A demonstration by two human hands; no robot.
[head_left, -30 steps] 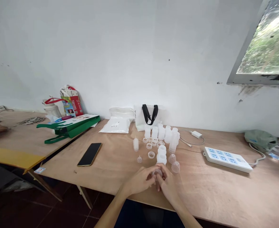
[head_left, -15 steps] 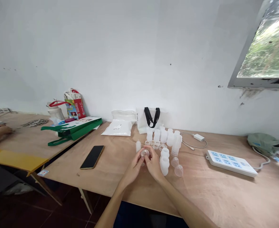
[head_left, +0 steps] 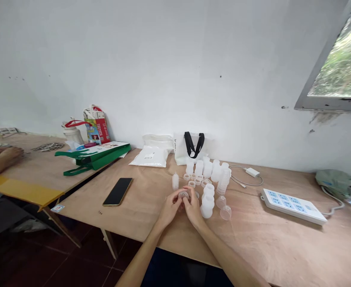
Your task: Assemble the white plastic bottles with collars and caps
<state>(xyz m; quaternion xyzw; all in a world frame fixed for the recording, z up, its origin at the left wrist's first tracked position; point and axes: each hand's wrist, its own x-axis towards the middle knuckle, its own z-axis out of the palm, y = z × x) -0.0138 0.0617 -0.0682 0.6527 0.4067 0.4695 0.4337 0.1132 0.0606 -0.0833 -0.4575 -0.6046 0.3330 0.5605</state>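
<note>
My left hand (head_left: 169, 208) and my right hand (head_left: 193, 207) meet over the plywood table (head_left: 253, 235), both pinching a small translucent plastic piece (head_left: 183, 195) between their fingers. Its exact shape is partly hidden by my fingertips. Just beyond my hands stand frosted plastic bottles (head_left: 207, 202) and a small capped dropper bottle (head_left: 175, 181). Several translucent rings (head_left: 192, 183) lie close by, and clear plastic cups (head_left: 225, 213) sit to the right.
A black smartphone (head_left: 117, 191) lies left of my hands. A white power strip (head_left: 293, 206) and cable lie to the right. At the back are a white bag with black handles (head_left: 191, 147) and a white packet (head_left: 149, 156). A co-worker's hand (head_left: 12, 152) rests on the left table.
Compared with a second ago, my hands have moved away from the table's near edge, in among the plastic parts, still holding the small piece. The head view has shifted slightly.
</note>
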